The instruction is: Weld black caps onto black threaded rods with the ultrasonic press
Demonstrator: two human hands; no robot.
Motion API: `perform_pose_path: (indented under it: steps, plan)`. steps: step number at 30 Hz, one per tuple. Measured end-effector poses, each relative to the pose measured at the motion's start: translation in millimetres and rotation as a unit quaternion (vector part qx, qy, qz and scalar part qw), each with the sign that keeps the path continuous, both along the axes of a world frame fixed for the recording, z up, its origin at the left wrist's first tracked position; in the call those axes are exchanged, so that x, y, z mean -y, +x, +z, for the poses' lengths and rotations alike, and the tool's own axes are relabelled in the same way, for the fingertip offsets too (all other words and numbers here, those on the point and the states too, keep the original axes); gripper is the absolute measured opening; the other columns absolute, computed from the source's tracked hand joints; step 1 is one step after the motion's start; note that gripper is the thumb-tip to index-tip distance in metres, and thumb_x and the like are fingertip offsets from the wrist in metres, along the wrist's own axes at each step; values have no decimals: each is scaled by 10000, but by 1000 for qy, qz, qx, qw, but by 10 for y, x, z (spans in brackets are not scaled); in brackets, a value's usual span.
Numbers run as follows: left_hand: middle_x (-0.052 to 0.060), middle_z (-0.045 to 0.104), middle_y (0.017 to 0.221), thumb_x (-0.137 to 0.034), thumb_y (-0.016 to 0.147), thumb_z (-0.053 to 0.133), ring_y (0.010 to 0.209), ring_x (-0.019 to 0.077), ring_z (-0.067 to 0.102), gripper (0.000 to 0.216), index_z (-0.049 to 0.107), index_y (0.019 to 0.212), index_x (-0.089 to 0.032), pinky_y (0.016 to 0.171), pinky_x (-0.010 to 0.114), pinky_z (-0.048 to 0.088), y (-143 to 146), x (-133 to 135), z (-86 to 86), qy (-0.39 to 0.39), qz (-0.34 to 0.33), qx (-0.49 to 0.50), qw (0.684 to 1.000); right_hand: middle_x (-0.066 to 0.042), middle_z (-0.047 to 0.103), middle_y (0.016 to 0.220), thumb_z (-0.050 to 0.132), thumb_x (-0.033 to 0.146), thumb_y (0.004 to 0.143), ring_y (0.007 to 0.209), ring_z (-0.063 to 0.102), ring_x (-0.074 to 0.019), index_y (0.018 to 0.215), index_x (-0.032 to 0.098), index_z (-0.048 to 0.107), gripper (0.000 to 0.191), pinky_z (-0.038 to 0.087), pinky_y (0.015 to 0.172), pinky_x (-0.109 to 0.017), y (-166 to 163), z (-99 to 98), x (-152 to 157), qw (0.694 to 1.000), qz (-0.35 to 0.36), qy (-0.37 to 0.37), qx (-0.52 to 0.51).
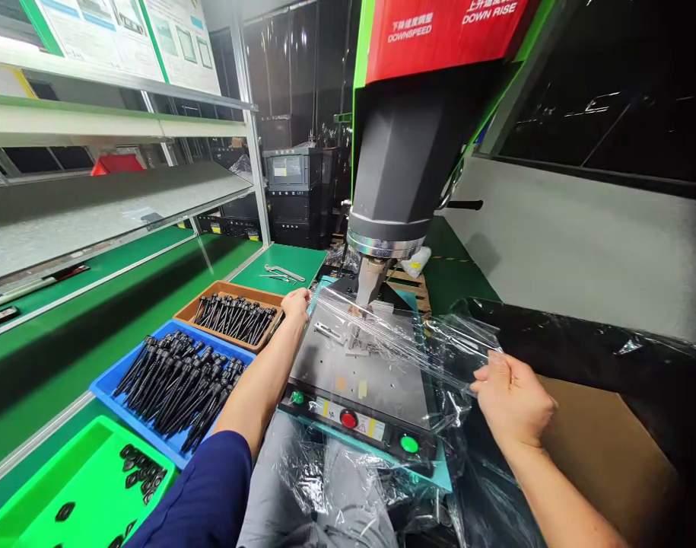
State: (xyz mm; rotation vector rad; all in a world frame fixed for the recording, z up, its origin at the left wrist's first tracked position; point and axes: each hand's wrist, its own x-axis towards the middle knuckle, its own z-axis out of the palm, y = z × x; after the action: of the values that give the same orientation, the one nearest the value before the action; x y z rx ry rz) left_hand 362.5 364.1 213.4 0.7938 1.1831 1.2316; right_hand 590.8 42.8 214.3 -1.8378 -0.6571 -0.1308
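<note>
A clear plastic bag (405,335) is stretched between my two hands, across the metal plate of a press machine. At the plate's far left corner, my left hand (296,303) is closed on one end of the film. My right hand (514,397) grips the other end, to the right of the machine. More of the clear film hangs down over my lap. Behind the taut film stands a small metal fixture (357,342), right under the machine's tapered tip (370,281). The bag's contents, if any, cannot be made out.
Left of the machine stand a brown tray (185,312) and a blue tray (105,380) with black rod-like parts, and a green tray (45,487) with small black pieces. Green and red buttons (348,419) line the machine's front. A cardboard box (604,434) is at right.
</note>
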Motion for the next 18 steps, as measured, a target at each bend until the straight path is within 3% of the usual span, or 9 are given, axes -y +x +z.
perform_pose_path:
  steps: [5,9,14,18]
  plan:
    - [70,663,1085,-332,949,618,869,169,665,289,613,1169,-144,730,338,594,-140,112,24,20,-65,-18,997,8,623,637,515,504,886,464,604,-161,921,200,645,333,458,470,-262,-40,130,26,998,-7,16,-60]
    - [60,664,1051,-328,950,617,830,156,659,271,617,1149,-144,702,319,588,-205,160,72,34,-128,-47,990,8,594,590,533,514,848,412,550,-153,803,196,612,331,366,357,-234,56,103,-58,995,-3,8,-102]
    - [56,664,1025,-353,954,608,807,148,651,268,625,1119,-143,688,310,580,-310,166,154,18,-217,-66,974,7,597,586,545,550,816,419,551,-147,807,189,610,367,379,367,-225,161,62,-144,996,10,24,-91]
    - [9,646,851,-337,949,621,644,98,598,218,636,994,-124,566,236,528,-392,171,209,-11,-297,-67,953,-3,609,581,564,584,791,412,551,-154,805,192,615,396,382,364,-236,212,95,-168,996,15,20,-88]
